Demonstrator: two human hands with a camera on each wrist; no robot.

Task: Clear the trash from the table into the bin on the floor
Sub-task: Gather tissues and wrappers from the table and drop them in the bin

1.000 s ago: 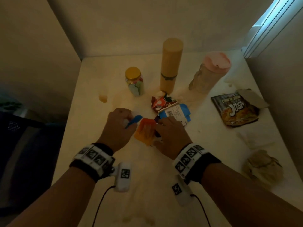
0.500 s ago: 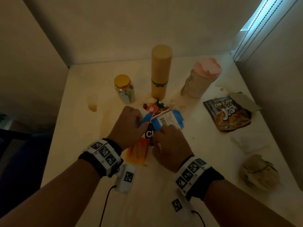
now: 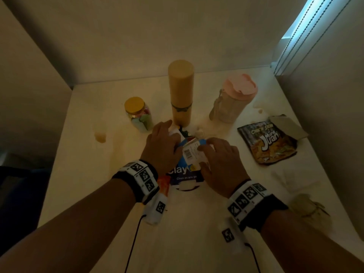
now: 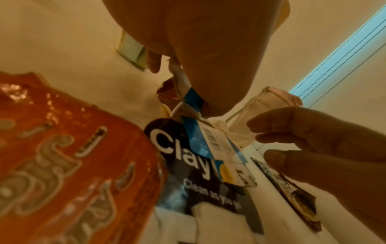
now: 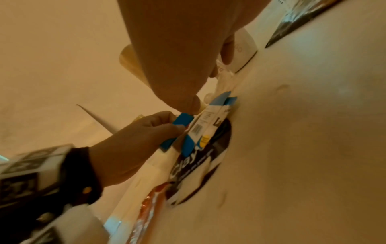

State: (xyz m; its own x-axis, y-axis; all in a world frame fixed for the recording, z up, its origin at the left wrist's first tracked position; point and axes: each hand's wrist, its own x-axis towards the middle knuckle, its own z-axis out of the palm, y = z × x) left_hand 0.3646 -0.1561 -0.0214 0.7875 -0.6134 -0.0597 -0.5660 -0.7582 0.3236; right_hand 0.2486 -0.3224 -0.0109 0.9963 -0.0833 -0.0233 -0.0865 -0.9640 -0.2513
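Currently gathering the centre pile. My left hand (image 3: 160, 147) has its fingers curled over the blue-and-white wrapper (image 3: 192, 152), pinching its blue edge against the thumb; the right wrist view shows that pinch clearly. My right hand (image 3: 220, 164) sits on the wrapper's other side, fingers bent down onto its edge, thumb tucked toward it. Looks like a light pinch, but I can't tell whether it's fully closed.

Two hands on one wrapper makes sense: it's thin and flat on the table (image 3: 98, 174), so one side anchors while the other peels it up. Probably scooping several pieces in one go.

Stack under my hands:
- dark "Clay" packet (image 3: 185, 177) lying flat, partly under the blue wrapper
- orange foil packet (image 3: 164, 185) under my left wrist, touching the Clay packet
- a red-and-dark wrapper (image 4: 167, 92) just beyond my left fingers, mostly hidden

Other trash further right, well apart from my hands: chip bag (image 3: 267, 143) lying flat, a crumpled paper ball (image 3: 309, 209) near the table's front edge.

Upright behind the pile: tall yellow cylinder (image 3: 180, 93), yellow-lidded jar (image 3: 138, 113), pink-lidded shaker (image 3: 234, 99). Judging those as keepers, not trash.

Bin isn't visible in any view. Nothing binned yet from what lies here; early in the task.
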